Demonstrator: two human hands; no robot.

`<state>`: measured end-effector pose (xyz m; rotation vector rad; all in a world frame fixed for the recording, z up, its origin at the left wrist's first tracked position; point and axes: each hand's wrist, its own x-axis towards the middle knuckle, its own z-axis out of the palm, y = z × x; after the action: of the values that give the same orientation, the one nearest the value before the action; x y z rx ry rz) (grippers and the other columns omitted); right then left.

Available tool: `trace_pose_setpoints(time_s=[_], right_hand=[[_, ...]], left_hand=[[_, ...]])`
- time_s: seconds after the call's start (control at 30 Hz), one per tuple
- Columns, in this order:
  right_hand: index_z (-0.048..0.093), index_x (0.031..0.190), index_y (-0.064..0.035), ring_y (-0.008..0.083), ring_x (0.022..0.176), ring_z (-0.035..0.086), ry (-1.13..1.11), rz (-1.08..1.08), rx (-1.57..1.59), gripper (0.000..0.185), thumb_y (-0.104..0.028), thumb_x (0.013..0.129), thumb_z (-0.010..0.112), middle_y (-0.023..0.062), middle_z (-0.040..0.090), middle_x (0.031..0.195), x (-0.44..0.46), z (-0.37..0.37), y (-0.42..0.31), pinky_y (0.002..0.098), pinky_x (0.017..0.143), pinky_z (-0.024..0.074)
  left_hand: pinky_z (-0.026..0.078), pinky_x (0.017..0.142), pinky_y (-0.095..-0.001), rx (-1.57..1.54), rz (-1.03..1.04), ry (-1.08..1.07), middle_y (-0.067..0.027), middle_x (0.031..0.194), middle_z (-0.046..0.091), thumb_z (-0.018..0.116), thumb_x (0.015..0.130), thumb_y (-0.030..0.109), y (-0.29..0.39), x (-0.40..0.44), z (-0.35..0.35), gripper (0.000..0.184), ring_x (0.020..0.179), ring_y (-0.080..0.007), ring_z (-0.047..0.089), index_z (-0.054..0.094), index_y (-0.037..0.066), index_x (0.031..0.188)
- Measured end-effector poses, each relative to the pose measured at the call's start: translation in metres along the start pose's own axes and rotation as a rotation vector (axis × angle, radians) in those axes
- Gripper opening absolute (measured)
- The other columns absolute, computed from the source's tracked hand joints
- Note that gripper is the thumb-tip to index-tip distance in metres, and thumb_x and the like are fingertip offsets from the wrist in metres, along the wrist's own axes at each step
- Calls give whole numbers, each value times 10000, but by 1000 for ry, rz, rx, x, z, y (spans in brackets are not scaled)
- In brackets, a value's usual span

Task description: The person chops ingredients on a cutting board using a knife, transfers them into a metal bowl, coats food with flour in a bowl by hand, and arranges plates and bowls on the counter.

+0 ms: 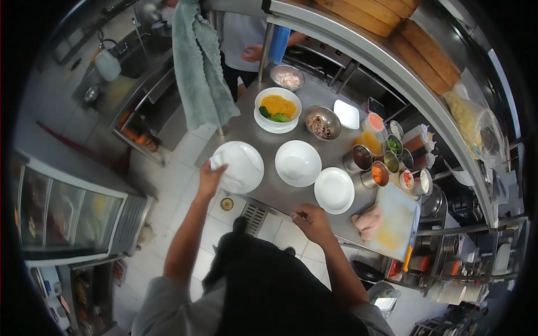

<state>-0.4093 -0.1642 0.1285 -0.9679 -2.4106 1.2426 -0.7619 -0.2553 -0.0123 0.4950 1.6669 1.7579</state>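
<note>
My left hand grips the near left rim of a white plate at the counter's left edge. Something thin and white, perhaps a paper or cloth, seems to lie across that plate; its kind is unclear. Close to the counter's front edge, my right hand has its fingers curled in, and whatever they may hold is hidden. Just beyond it is a round white plate. A deep white bowl stands between the two plates.
Behind are a bowl of yellow noodles and greens and a metal bowl of chopped pieces. To the right stand several ingredient containers, a cutting board with raw meat, and a yellow-handled knife. A grey towel hangs left; another person stands opposite.
</note>
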Motion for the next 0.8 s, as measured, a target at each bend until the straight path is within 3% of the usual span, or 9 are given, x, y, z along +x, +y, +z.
trace_pose_setpoints(time_s=[0.07,0.13,0.17,0.27,0.33,0.47,0.53,0.67,0.8], right_hand=[[706,913,3,305,765,683,49,169,-2,153,-124,830,713,169,695,831,-6,7,6,381,687,522],[712,922,12,234,731,665,89,202,12,167,-135,844,717,149,703,816,-15,18,11,345,684,515],[716,927,16,199,714,656,112,219,20,174,-140,851,719,139,706,809,-18,22,13,326,683,512],[714,913,20,303,751,690,134,314,76,198,-165,844,712,177,711,849,-26,35,17,376,697,532],[718,918,15,222,734,666,146,350,94,183,-157,855,718,138,716,830,-30,39,18,339,688,518],[718,925,11,168,716,640,167,351,94,175,-153,866,720,111,712,810,-37,36,27,315,675,502],[716,924,20,244,723,669,173,361,90,207,-178,863,722,154,714,823,-38,27,30,355,685,521],[712,919,24,279,704,673,119,355,61,215,-184,864,722,175,709,818,-37,12,40,374,679,525],[697,903,33,311,697,666,83,229,84,227,-189,864,722,187,686,790,-23,2,54,384,662,512]], left_hand=[[565,754,-320,19,15,-65,-134,1036,724,751,878,90,-6,35,6,356,864,-186,692,632,-72,1172],[556,765,-317,95,50,-133,-123,1017,724,770,867,99,-4,60,15,346,871,-172,679,648,-65,1147],[552,783,-326,119,65,-158,-135,1015,725,774,870,122,0,69,20,354,878,-189,684,649,-66,1142],[541,836,-360,253,100,-159,-175,1009,725,769,891,208,2,92,33,395,890,-259,695,648,-74,1139],[533,872,-389,416,127,-59,-205,1006,722,743,921,292,-1,109,36,452,887,-330,698,643,-85,1148],[518,887,-441,909,578,40,-223,959,715,656,969,407,20,94,44,549,882,-411,673,627,-83,1213],[524,861,-455,1077,879,174,-222,943,712,629,982,427,46,66,66,571,879,-411,674,613,-73,1256],[567,603,-429,575,-167,-425,-235,859,700,658,963,390,62,16,144,580,599,-347,692,529,-72,1288],[589,587,-447,650,-43,-470,-205,780,705,605,927,210,25,17,183,447,519,-323,678,514,-60,1270]])
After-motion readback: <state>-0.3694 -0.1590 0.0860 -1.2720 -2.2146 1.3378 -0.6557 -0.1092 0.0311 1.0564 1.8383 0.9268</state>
